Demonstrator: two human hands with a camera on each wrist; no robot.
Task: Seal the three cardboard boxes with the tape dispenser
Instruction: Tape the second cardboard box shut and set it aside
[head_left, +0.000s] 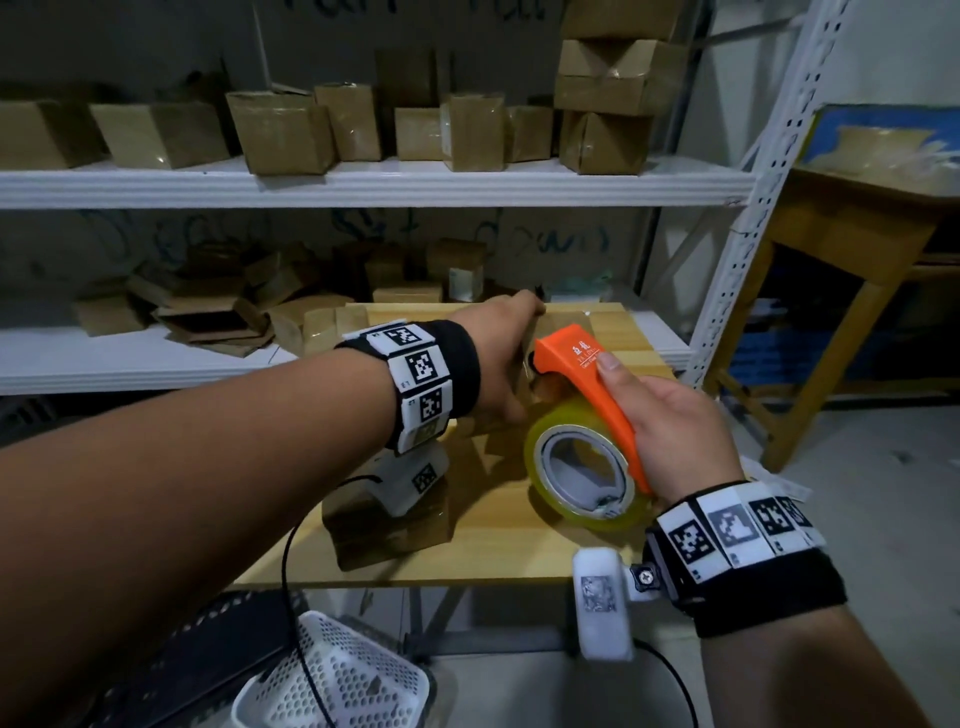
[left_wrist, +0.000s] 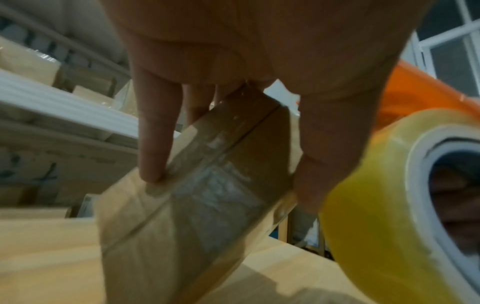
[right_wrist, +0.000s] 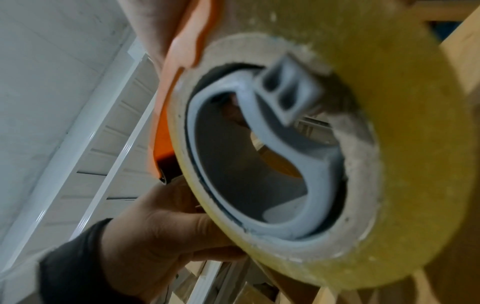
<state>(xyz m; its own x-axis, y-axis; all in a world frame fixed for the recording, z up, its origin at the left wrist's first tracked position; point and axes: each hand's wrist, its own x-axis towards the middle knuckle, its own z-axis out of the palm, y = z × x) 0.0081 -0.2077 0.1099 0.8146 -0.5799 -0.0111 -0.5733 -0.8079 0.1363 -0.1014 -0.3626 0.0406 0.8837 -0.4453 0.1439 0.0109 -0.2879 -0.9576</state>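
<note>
Left hand (head_left: 501, 358) reaches across the wooden counter (head_left: 519, 551) and grips a small cardboard box (left_wrist: 197, 185): in the left wrist view the fingers (left_wrist: 153, 144) curl down 1 side, thumb on the other, box pinched between them. Clear tape already runs along the box's top seam and down its near face. Box looks tilted in that view; can't tell if its base is fully on the counter.

Right hand (head_left: 670, 421) is wrapped round the orange handle of the tape dispenser (head_left: 576, 364), thumb laid flat along the top of the handle. The yellowish roll of clear tape (head_left: 582, 473) sits on the dispenser's grey hub, just right of the gripped box. The dispenser's front end is up against the left hand and box; contact point is hidden. Right wrist view shows the roll and hub close up and blurred, left hand just behind.

A 2nd cardboard box (head_left: 384, 519) sits on the counter's near-left part, under the left wrist, apart from the roll.

Behind the counter a white shelving unit (head_left: 363, 182) carries many more cardboard boxes on 2 levels. White perforated basket (head_left: 332, 675) on the floor below the counter's near edge
</note>
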